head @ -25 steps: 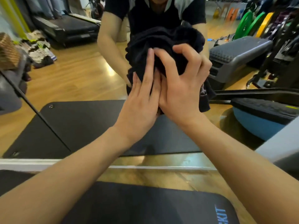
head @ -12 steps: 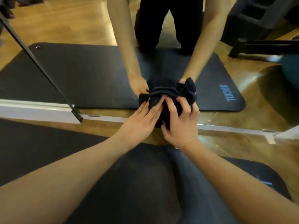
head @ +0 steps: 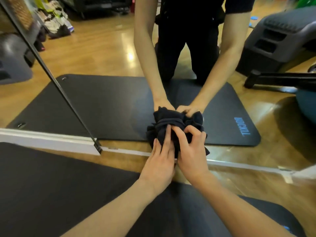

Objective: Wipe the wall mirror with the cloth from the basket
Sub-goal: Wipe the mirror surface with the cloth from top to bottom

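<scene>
A bunched dark navy cloth (head: 168,124) is pressed against the bottom of the wall mirror (head: 106,53), just above its pale lower frame (head: 239,165). My left hand (head: 159,161) lies flat on the cloth's left side with fingers stretched upward. My right hand (head: 192,151) grips the cloth's right side with bent fingers. The mirror reflects my arms, the cloth and my kneeling legs. No basket can be made out with certainty.
A black exercise mat (head: 42,185) lies under my knees on the wooden floor (head: 256,183). A dark vertical seam (head: 56,82) splits the mirror on the left. Reflected in the glass are a grey stepper (head: 273,36), a bench leg (head: 273,81) and shoes (head: 54,23).
Both hands and the cloth dropped from chest height on the mirror to its bottom edge a second ago. Since half a second ago they stay low, and my view has tipped up slightly.
</scene>
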Demonstrator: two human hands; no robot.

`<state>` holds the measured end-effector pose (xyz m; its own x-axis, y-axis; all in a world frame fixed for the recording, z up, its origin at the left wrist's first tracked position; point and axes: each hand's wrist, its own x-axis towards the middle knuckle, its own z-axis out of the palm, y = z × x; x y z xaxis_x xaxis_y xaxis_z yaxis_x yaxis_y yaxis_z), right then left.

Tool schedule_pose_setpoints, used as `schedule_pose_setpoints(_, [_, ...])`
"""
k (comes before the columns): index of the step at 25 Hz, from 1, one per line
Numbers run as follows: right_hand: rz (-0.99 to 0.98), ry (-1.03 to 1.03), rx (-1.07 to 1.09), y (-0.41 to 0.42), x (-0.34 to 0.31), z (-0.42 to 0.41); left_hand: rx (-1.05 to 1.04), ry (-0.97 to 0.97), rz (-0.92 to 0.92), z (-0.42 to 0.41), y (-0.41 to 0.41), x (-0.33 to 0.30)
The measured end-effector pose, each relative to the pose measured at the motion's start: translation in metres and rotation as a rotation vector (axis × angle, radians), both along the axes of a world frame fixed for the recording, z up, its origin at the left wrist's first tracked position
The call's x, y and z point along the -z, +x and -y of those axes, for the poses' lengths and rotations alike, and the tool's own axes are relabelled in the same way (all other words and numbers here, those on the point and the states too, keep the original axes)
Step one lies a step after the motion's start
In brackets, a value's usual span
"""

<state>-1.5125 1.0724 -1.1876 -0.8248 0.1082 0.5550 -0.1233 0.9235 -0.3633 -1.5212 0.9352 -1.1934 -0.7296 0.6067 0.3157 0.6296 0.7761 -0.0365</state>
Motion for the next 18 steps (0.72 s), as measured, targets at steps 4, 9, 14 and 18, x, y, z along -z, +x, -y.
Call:
schedule_pose_setpoints(4, [-0.219, 0.133, -0.102, -0.016, -0.135, 0.009, 0.029, 0.093, -0.077, 0.019, -0.022, -0.134])
schedule_pose_setpoints(9, [-0.492, 0.247, -0.146, -0.045, -0.311, 0.033, 0.173, 0.243, -0.252, 0.049, -0.056, -0.307])
schedule_pose_setpoints(14, [-0.575, 0.271, -0.128, -0.067, -0.332, 0.052, 0.219, 0.29, -0.279, 0.073, -0.085, -0.328])
schedule_pose_setpoints(18, [-0.621, 0.264, -0.072, -0.08, -0.258, 0.072, 0.188, 0.335, -0.349, 0.083, -0.096, -0.252])
